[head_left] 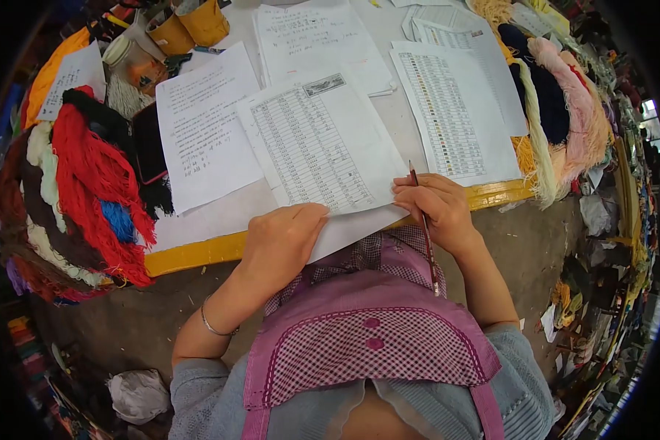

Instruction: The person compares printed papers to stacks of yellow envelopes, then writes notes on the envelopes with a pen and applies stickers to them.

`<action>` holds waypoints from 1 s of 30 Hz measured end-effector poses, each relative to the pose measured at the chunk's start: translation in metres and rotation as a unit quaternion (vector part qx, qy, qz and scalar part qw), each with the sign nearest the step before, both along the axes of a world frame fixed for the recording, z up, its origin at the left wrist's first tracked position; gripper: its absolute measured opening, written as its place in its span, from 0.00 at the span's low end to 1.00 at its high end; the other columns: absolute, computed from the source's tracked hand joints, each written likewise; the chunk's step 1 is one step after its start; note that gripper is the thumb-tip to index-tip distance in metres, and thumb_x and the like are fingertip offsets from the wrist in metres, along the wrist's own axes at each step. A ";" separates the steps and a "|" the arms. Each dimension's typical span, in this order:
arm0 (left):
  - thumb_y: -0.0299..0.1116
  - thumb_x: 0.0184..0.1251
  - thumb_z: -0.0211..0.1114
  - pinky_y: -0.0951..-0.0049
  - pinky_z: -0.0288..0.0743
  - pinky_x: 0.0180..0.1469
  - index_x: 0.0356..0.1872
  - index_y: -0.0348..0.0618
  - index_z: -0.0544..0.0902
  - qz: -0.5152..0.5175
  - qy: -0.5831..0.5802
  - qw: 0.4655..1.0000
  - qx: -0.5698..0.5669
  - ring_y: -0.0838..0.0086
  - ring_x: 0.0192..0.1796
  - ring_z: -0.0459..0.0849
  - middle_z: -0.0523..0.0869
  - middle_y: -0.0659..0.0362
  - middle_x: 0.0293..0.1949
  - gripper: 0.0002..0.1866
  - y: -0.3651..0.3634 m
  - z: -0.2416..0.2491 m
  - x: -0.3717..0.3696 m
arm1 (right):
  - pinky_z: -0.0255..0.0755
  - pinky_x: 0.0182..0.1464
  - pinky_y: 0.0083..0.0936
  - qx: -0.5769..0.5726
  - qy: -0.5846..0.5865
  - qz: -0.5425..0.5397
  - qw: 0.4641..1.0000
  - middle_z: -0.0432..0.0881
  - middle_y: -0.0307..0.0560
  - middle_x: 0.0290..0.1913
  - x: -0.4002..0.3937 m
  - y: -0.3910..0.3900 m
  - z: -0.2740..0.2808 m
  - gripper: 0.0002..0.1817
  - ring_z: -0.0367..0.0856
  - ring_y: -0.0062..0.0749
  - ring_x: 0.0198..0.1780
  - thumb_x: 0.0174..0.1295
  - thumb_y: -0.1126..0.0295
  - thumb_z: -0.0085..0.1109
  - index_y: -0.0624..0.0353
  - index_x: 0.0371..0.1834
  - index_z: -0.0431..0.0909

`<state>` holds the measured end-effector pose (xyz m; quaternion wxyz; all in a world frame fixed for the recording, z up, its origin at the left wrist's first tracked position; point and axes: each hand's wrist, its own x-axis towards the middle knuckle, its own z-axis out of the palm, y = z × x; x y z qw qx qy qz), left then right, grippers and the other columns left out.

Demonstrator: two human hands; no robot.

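Observation:
My left hand (pixel 284 238) is closed on the lower left corner of a sheet with a printed table (pixel 312 139). At the sheet's lower right, my right hand (pixel 436 209) pinches the corner and also holds a dark pencil (pixel 426 238). The pencil's tip points up and its eraser end hangs down over the apron. The sheet lies tilted at the table's front edge, with another white paper (pixel 352 233) partly under it.
Left of the sheet lies a handwritten page (pixel 205 132); to the right is a colour chart (pixel 444 110). Yarn bundles, red (pixel 99 176) at left and pink (pixel 568 95) at right, flank the papers. A jar (pixel 128 62) stands back left. The table has a yellow edge (pixel 198 253).

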<state>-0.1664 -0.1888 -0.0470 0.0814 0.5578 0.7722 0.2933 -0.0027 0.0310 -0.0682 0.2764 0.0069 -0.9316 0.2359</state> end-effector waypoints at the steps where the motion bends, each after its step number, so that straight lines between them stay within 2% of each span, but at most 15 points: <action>1: 0.26 0.61 0.65 0.64 0.80 0.35 0.42 0.42 0.83 -0.001 -0.003 1.000 0.005 0.58 0.35 0.86 0.87 0.52 0.33 0.08 0.000 0.001 0.000 | 0.79 0.46 0.34 -0.008 0.004 -0.004 1.000 0.87 0.48 0.38 -0.001 0.000 -0.001 0.11 0.86 0.43 0.43 0.48 0.75 0.68 0.58 0.36 0.80; 3: 0.24 0.62 0.64 0.64 0.79 0.34 0.43 0.42 0.83 -0.001 0.002 1.000 -0.023 0.57 0.34 0.86 0.86 0.51 0.32 0.09 -0.001 0.000 -0.002 | 0.79 0.48 0.34 -0.017 0.009 -0.007 1.000 0.87 0.48 0.40 -0.002 0.000 0.003 0.12 0.85 0.44 0.44 0.49 0.73 0.70 0.58 0.37 0.80; 5: 0.23 0.62 0.64 0.64 0.78 0.34 0.43 0.41 0.82 -0.001 0.007 0.999 -0.049 0.57 0.33 0.85 0.85 0.50 0.30 0.09 -0.002 0.003 -0.007 | 0.76 0.53 0.35 -0.067 0.023 -0.060 0.996 0.85 0.52 0.49 -0.005 -0.001 0.015 0.17 0.84 0.46 0.50 0.50 0.67 0.73 0.59 0.42 0.79; 6: 0.22 0.61 0.62 0.61 0.76 0.32 0.43 0.41 0.79 0.024 0.006 1.000 0.002 0.55 0.33 0.85 0.83 0.48 0.29 0.09 -0.004 0.008 -0.013 | 0.73 0.58 0.35 -0.142 0.031 -0.085 0.986 0.81 0.55 0.57 -0.002 0.001 0.016 0.25 0.80 0.48 0.56 0.50 0.62 0.74 0.61 0.48 0.77; 7: 0.20 0.59 0.60 0.58 0.74 0.31 0.42 0.40 0.77 0.049 0.006 0.997 0.053 0.54 0.32 0.84 0.81 0.47 0.28 0.10 -0.005 0.013 -0.020 | 0.73 0.58 0.34 -0.180 0.073 -0.099 0.976 0.80 0.56 0.59 -0.004 0.005 0.013 0.27 0.79 0.47 0.58 0.50 0.62 0.75 0.61 0.50 0.76; 9: 0.22 0.63 0.61 0.65 0.74 0.31 0.39 0.39 0.76 0.156 0.046 0.983 0.091 0.57 0.29 0.82 0.79 0.47 0.26 0.05 -0.011 0.033 -0.037 | 0.70 0.61 0.32 -0.244 0.110 -0.112 0.957 0.77 0.55 0.62 -0.006 0.010 0.011 0.31 0.77 0.47 0.61 0.47 0.62 0.77 0.60 0.53 0.74; 10: 0.23 0.65 0.61 0.68 0.73 0.30 0.39 0.39 0.76 0.220 0.061 0.968 0.099 0.58 0.26 0.80 0.79 0.48 0.26 0.04 -0.014 0.048 -0.043 | 0.70 0.61 0.32 -0.243 0.110 -0.113 0.957 0.77 0.55 0.62 -0.003 0.012 0.011 0.31 0.77 0.47 0.61 0.47 0.62 0.77 0.60 0.53 0.74; 12: 0.25 0.69 0.61 0.75 0.70 0.29 0.38 0.37 0.77 0.249 0.150 0.927 0.237 0.70 0.23 0.74 0.77 0.53 0.24 0.03 -0.017 0.059 -0.066 | 0.69 0.62 0.33 -0.169 -0.080 -0.084 0.979 0.77 0.50 0.63 0.006 0.012 0.012 0.31 0.76 0.47 0.62 0.45 0.61 0.78 0.59 0.52 0.75; 13: 0.25 0.70 0.61 0.78 0.68 0.28 0.38 0.37 0.78 0.285 0.152 0.916 0.237 0.76 0.24 0.72 0.77 0.55 0.24 0.03 -0.022 0.069 -0.069 | 0.69 0.62 0.34 -0.177 -0.122 -0.066 0.974 0.77 0.46 0.63 0.006 0.008 0.009 0.32 0.76 0.46 0.61 0.42 0.59 0.78 0.57 0.51 0.76; 14: 0.26 0.70 0.61 0.80 0.67 0.28 0.38 0.36 0.78 0.320 0.154 0.904 0.237 0.81 0.25 0.69 0.76 0.57 0.24 0.03 -0.025 0.078 -0.071 | 0.69 0.62 0.34 -0.177 -0.120 -0.065 0.975 0.77 0.46 0.63 0.005 0.007 0.006 0.32 0.76 0.46 0.61 0.42 0.59 0.78 0.57 0.51 0.76; 15: 0.26 0.70 0.62 0.83 0.65 0.28 0.37 0.35 0.78 0.336 0.153 0.889 0.271 0.86 0.27 0.67 0.74 0.60 0.24 0.05 -0.025 0.081 -0.071 | 0.69 0.62 0.36 -0.127 -0.127 -0.020 0.983 0.77 0.46 0.63 0.005 0.006 0.002 0.32 0.76 0.45 0.61 0.40 0.59 0.79 0.56 0.50 0.76; 16: 0.26 0.70 0.62 0.83 0.65 0.28 0.37 0.35 0.78 0.336 0.155 0.889 0.271 0.86 0.27 0.67 0.74 0.60 0.24 0.05 -0.027 0.082 -0.073 | 0.69 0.62 0.37 -0.077 -0.134 0.025 0.988 0.78 0.45 0.62 0.004 0.004 0.000 0.33 0.76 0.45 0.60 0.39 0.59 0.79 0.56 0.50 0.76; 20: 0.25 0.69 0.64 0.84 0.62 0.27 0.36 0.32 0.77 0.327 0.200 0.879 0.284 0.86 0.27 0.66 0.74 0.61 0.23 0.06 -0.033 0.087 -0.080 | 0.65 0.67 0.42 -0.031 -0.169 0.047 0.984 0.78 0.46 0.61 0.002 0.001 0.003 0.29 0.73 0.43 0.65 0.39 0.60 0.78 0.55 0.45 0.75; 25: 0.25 0.69 0.64 0.84 0.61 0.26 0.36 0.32 0.77 0.358 0.185 0.878 0.259 0.85 0.26 0.65 0.73 0.61 0.23 0.06 -0.032 0.086 -0.078 | 0.64 0.68 0.43 -0.021 -0.175 0.050 0.983 0.79 0.47 0.60 0.003 0.000 0.004 0.24 0.72 0.43 0.66 0.44 0.61 0.75 0.55 0.44 0.75; 30: 0.24 0.70 0.62 0.82 0.64 0.26 0.38 0.33 0.78 0.329 0.178 0.883 0.284 0.84 0.25 0.68 0.77 0.60 0.24 0.04 -0.029 0.085 -0.078 | 0.64 0.68 0.44 -0.011 -0.168 0.048 0.985 0.80 0.47 0.59 0.004 -0.001 0.003 0.22 0.74 0.44 0.65 0.47 0.62 0.73 0.55 0.44 0.76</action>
